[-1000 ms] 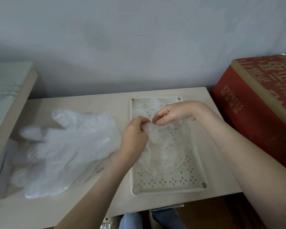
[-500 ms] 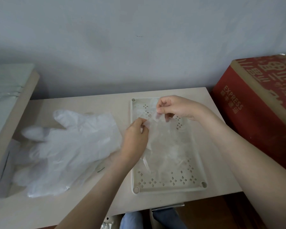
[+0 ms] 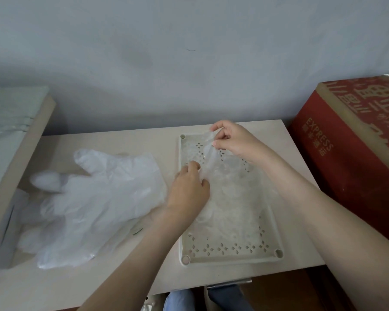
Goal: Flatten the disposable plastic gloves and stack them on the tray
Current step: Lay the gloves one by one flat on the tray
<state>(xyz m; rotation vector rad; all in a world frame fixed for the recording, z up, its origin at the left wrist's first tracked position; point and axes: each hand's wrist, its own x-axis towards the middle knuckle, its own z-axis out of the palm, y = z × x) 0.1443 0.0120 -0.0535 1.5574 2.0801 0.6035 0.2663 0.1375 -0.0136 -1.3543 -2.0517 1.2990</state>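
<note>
A cream perforated tray (image 3: pixel 231 257) lies on the table's right half. A clear plastic glove (image 3: pixel 236 194) is spread over it, its finger end toward the wall. My right hand (image 3: pixel 231 140) pinches one finger of that glove near the tray's far edge and holds it stretched. My left hand (image 3: pixel 189 189) pinches the glove by the tray's left rim. A pile of several clear gloves (image 3: pixel 94 198) lies loose on the table to the left of the tray.
The beige table (image 3: pixel 121 286) stands against a grey wall. A red cardboard box (image 3: pixel 350 158) marked EXPRESS stands at the right. A raised shelf with plastic sheeting (image 3: pixel 7 122) stands at the left. My knees show below the table's front edge.
My right hand has moved toward the wall, drawing a glove finger out straight. My left hand has stayed by the tray's left rim, holding the glove.
</note>
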